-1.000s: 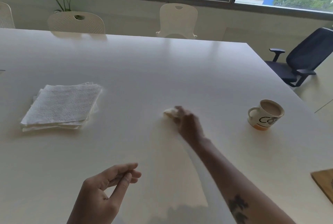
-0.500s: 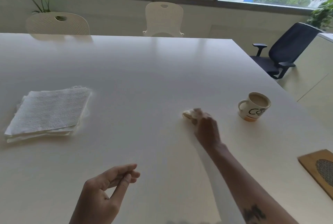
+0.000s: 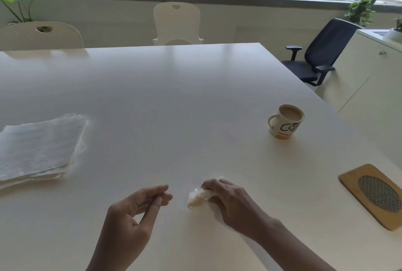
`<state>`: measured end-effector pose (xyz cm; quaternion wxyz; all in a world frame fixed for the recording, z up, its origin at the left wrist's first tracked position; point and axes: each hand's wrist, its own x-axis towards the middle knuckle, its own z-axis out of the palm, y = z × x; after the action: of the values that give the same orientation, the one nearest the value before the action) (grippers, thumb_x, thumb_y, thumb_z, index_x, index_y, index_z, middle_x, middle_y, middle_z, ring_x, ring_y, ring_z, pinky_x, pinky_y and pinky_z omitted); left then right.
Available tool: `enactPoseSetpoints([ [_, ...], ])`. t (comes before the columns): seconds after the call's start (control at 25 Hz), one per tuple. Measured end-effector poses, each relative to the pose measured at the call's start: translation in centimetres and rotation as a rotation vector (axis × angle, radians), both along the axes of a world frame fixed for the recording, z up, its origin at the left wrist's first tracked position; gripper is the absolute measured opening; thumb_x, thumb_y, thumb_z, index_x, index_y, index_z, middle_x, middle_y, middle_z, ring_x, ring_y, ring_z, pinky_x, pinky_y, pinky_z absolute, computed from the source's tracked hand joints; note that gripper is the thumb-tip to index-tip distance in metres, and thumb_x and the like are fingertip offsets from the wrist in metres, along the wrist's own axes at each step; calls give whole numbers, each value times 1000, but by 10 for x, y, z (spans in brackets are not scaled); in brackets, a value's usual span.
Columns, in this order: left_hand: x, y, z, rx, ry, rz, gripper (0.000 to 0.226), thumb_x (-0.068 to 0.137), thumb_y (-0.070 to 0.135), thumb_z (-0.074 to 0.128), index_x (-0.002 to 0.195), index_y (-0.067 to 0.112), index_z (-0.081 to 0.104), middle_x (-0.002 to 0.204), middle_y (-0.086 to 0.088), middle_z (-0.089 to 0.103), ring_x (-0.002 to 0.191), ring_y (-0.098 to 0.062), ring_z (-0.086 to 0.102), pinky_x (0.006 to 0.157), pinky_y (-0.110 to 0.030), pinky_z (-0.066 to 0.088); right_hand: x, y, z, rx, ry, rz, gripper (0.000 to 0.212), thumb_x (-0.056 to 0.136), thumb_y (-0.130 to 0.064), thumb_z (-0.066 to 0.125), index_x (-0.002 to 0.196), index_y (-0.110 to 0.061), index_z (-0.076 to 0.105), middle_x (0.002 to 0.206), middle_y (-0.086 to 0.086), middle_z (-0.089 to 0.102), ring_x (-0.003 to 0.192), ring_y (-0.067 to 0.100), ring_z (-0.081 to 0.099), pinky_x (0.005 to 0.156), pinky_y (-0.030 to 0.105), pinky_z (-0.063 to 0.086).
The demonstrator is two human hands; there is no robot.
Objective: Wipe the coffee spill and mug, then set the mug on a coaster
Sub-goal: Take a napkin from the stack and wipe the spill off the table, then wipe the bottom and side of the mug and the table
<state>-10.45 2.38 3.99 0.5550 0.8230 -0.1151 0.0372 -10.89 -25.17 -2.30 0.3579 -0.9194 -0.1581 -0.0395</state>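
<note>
CHANGE: right hand (image 3: 230,201), out mid-table a second ago, is back near the body, fingers curled on a stained crumpled tissue (image 3: 199,197) pressed to the white table (image 3: 174,100) | LEFT: left hand (image 3: 134,212) loosely curled, holding nothing | MUG: coffee mug (image 3: 285,121) full, untouched, well apart from wooden coaster (image 3: 376,194) | MEANING: spill wipe looks finished; mug wipe next.

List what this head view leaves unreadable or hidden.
- Mug lettering: curves out of sight round the side.
- Crumpled tissue: partly under the right hand, stains unclear.
- Napkin stack: cut by the left edge, blurred.
- Coaster: right part cut by the frame edge.
- Spill on the table: not discernible.
</note>
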Motion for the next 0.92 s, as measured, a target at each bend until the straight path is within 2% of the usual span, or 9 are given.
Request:
enactPoseSetpoints([
  [0.12, 17, -37, 3, 19, -36, -20, 38, 93, -8, 74, 109, 25, 82, 90, 18, 85, 87, -2, 83, 86, -12, 60, -12, -59, 18, 88, 320, 29, 40, 91, -9, 72, 123, -32, 62, 107, -7, 74, 93, 10, 70, 83, 20, 55],
  [0.2, 29, -66, 6, 33, -89, -52, 35, 94, -5, 74, 110, 25, 82, 90, 20, 84, 86, 1, 82, 85, -10, 59, -17, -102, 28, 284, 587, 18, 44, 87, 0, 78, 119, -28, 68, 107, 3, 77, 94, 12, 72, 86, 30, 57],
  [0.24, 34, -85, 9, 36, -111, -78, 32, 94, -3, 75, 111, 24, 82, 91, 20, 84, 86, 2, 82, 85, -11, 60, -21, -124, 31, 403, 640, -23, 46, 84, 6, 80, 119, -23, 70, 109, 9, 78, 98, 15, 72, 88, 32, 57],
  [0.32, 46, -126, 14, 42, -154, -136, 28, 95, 3, 76, 115, 24, 82, 94, 20, 84, 89, 4, 81, 86, -15, 62, -29, -165, 31, 675, 595, -183, 50, 82, 12, 83, 124, -12, 71, 113, 15, 78, 106, 24, 72, 90, 33, 59],
  [0.44, 70, -199, 22, 67, -207, -217, 33, 94, 13, 80, 127, 21, 78, 109, 12, 83, 99, 3, 79, 90, -25, 66, -36, -223, 28, 1105, 459, -379, 59, 81, 6, 79, 137, 0, 63, 118, 22, 77, 106, 27, 75, 85, 31, 63],
  [0.56, 100, -270, 24, 217, -204, -283, 68, 89, 32, 86, 149, 15, 61, 139, -2, 72, 127, -13, 69, 108, -35, 58, -40, -265, 26, 1381, 370, -484, 58, 85, 4, 72, 141, -1, 61, 119, 18, 75, 103, 25, 77, 81, 33, 65],
  [0.64, 118, -313, 22, 339, -172, -324, 92, 85, 44, 88, 160, 11, 45, 155, -8, 59, 144, -22, 55, 120, -34, 45, -42, -287, 23, 1459, 328, -555, 57, 85, 3, 71, 141, -5, 62, 121, 17, 76, 105, 24, 77, 82, 35, 66],
  [0.72, 132, -350, 17, 395, -138, -346, 107, 82, 50, 88, 165, 8, 35, 161, -11, 50, 151, -27, 46, 121, -31, 35, -43, -304, 21, 1502, 286, -629, 59, 85, 2, 71, 142, -6, 61, 120, 15, 77, 104, 23, 78, 80, 34, 66],
  [0.92, 162, -401, 1, 470, -80, -344, 120, 76, 55, 91, 166, 6, 29, 165, -13, 45, 155, -29, 42, 127, -39, 36, -37, -329, 23, 1516, 226, -726, 63, 81, -3, 76, 142, -6, 60, 124, 19, 76, 100, 23, 80, 76, 33, 66],
])
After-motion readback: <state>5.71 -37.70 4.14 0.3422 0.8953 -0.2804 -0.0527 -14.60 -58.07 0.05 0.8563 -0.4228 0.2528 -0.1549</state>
